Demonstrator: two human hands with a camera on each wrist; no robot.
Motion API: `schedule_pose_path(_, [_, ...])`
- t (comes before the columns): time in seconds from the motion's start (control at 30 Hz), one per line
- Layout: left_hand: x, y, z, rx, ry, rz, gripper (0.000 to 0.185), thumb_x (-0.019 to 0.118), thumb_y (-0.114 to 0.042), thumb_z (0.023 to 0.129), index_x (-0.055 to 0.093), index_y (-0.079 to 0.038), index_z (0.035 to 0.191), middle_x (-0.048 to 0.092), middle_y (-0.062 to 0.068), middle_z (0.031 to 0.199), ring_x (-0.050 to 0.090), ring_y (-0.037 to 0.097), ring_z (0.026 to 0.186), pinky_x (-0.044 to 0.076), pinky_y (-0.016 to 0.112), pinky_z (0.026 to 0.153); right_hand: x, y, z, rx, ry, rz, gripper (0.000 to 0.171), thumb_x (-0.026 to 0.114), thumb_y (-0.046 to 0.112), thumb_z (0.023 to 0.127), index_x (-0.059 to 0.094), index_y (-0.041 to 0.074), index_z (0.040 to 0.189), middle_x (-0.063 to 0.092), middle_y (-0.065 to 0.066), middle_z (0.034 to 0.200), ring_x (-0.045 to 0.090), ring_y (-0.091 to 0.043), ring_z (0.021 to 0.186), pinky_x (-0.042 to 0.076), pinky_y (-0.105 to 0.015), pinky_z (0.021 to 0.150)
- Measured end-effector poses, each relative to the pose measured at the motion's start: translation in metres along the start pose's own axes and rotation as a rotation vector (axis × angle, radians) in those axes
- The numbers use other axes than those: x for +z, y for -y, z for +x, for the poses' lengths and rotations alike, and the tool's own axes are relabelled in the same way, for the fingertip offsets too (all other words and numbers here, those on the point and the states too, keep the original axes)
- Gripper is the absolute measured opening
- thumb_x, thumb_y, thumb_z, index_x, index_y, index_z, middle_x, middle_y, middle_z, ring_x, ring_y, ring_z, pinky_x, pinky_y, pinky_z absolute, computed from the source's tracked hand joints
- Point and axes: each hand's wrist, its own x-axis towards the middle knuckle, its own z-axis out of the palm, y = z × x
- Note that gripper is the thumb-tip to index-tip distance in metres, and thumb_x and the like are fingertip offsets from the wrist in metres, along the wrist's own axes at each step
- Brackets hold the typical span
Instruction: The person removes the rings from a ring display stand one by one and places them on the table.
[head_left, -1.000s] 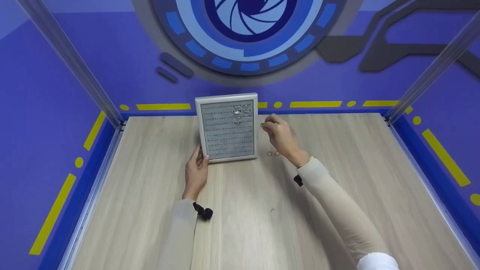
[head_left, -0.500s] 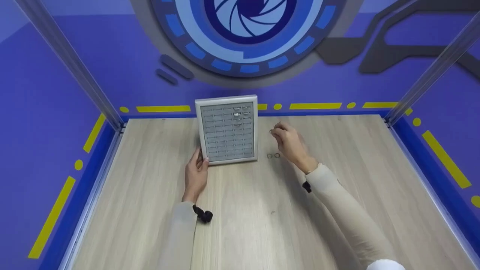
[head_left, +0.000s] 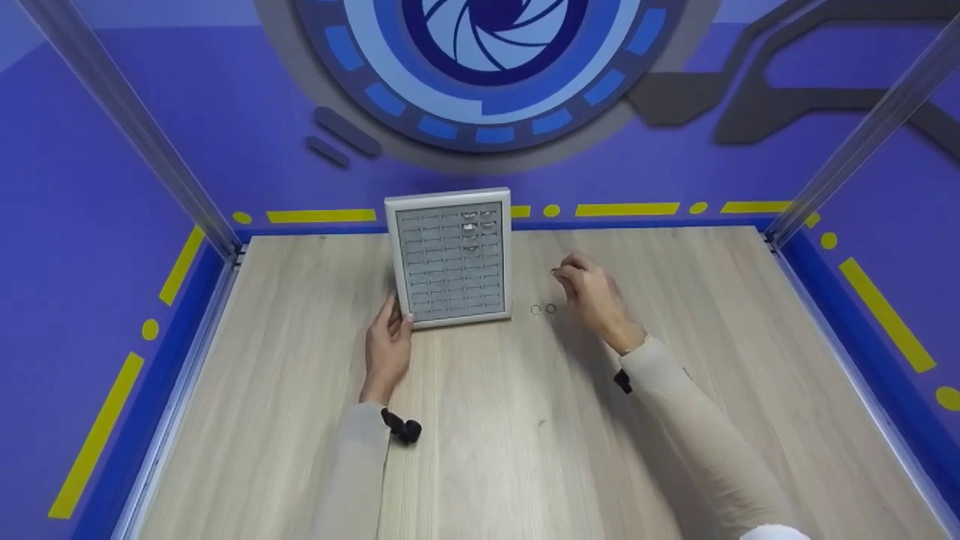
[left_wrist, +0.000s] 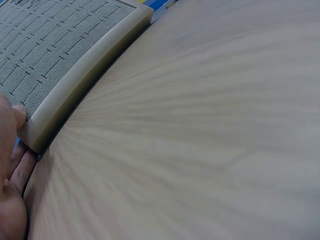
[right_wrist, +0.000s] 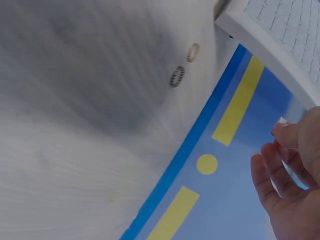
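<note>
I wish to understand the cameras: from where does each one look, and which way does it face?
Head: worn on the head, facing forward and down at the ring display tray and tabletop; both hands, left and right, and sleeves show.
Left wrist: on that wrist, facing over the tabletop past the tray's lower edge; part of the left hand shows at left.
Right wrist: on that wrist, facing across the tabletop towards the back wall; the right hand shows at right.
Shared: head and right wrist both show two loose rings.
</note>
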Motion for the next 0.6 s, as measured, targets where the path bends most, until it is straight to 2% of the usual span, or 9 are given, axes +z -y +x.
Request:
schedule_pose_path(0.23, [-0.001, -0.002, 0.002, -0.003, 0.001, -0.002, 0.062, 0.06, -0.012, 0.11, 0.036, -0.011, 0.167, 0.049, 0.015, 0.165, 0.054, 0.03, 0.146, 0.048, 0.036, 0.124, 0.001, -0.006, -0.009, 0.016, 0.005, -0.01, 0.013, 0.067, -0.007, 0.101, 0.079, -0.001, 0.101, 0.069, -0.012, 0.103, 0.072, -0.028, 0.092, 0.067, -0.039, 0.078])
schedule_pose_path(0.6, [-0.001, 0.002, 0.001, 0.018, -0.003, -0.001, 0.063, 0.06, -0.013, 0.11, 0.033, -0.005, 0.167, 0.05, 0.018, 0.162, 0.053, 0.03, 0.148, 0.048, 0.036, 0.124, 0.014, -0.013, -0.023, 0.005, 0.029, -0.048, 0.01, 0.069, -0.009, 0.096, 0.078, -0.004, 0.096, 0.07, -0.016, 0.1, 0.073, -0.032, 0.092, 0.067, -0.042, 0.08])
